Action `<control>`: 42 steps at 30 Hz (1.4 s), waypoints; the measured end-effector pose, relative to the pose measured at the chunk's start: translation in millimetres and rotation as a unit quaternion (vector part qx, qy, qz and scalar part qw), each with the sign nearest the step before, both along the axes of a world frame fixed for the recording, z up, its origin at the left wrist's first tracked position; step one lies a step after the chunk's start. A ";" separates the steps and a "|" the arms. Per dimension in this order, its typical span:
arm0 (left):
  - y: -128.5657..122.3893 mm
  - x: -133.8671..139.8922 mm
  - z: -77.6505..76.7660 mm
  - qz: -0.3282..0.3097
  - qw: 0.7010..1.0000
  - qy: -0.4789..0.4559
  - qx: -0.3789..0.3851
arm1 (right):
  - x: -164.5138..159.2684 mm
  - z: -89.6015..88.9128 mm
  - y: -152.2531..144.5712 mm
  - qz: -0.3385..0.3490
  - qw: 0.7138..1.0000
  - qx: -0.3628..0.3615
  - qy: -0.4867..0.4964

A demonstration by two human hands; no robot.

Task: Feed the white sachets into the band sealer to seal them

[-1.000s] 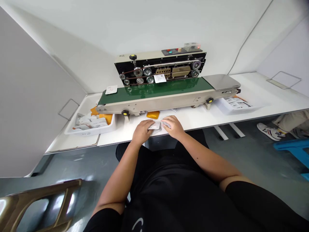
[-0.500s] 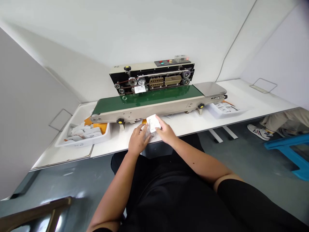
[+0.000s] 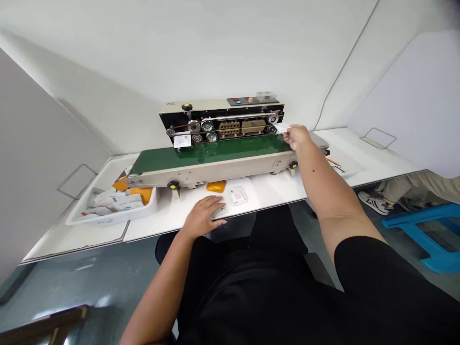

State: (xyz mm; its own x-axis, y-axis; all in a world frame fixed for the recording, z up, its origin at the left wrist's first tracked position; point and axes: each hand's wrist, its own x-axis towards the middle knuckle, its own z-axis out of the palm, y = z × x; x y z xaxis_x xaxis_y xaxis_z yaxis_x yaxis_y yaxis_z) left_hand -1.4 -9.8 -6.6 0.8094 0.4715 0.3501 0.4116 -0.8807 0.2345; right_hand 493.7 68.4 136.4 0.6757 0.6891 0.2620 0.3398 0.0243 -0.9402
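Observation:
My right hand (image 3: pixel 297 137) pinches a small white packet (image 3: pixel 281 127) at the right end of the band sealer (image 3: pixel 223 108), beside its pulleys and above the green conveyor belt (image 3: pixel 223 151). Fingers spread, my left hand (image 3: pixel 203 216) lies low over the front of the table. Its fingertips partly cover a clear packet (image 3: pixel 220 211); whether they press on it I cannot tell. Just right of them a clear packet with a printed card (image 3: pixel 237 195) lies flat. Another white packet (image 3: pixel 182 140) stands at the sealer's left end.
A white bin (image 3: pixel 115 218) full of packets and orange pieces stands at the left. An orange item (image 3: pixel 216 186) lies under the conveyor's front edge. Behind my right forearm is a clear tray (image 3: pixel 347 167). A blue stool (image 3: pixel 427 235) and another person's shoe (image 3: pixel 373 202) are at the right.
My right hand has carried a white packet from the table front up to the sealer's right end. My left hand has let go and lowered. The packet in the sealer has moved left.

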 end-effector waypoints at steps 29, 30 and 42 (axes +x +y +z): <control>7.1 -14.4 -14.3 0.098 0.829 -0.369 -0.408 | -267.7 -154.5 -141.9 0.310 0.905 0.056 -0.288; 5.7 -15.3 -12.6 0.083 0.839 -0.343 -0.413 | -272.0 -152.7 -141.3 0.327 0.901 0.038 -0.281; -0.4 -14.0 0.6 0.049 0.894 -0.290 -0.338 | -79.9 -38.0 -64.6 0.001 0.976 0.157 -0.150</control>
State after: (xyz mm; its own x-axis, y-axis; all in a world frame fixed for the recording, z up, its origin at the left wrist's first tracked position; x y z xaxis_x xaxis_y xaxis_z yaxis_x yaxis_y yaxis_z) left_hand -15.4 -10.2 -6.1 0.5266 0.7934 0.3053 0.1153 -0.4224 0.8990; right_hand 413.8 3.8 98.4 0.5343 0.5447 0.6463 0.5984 0.2962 -0.7444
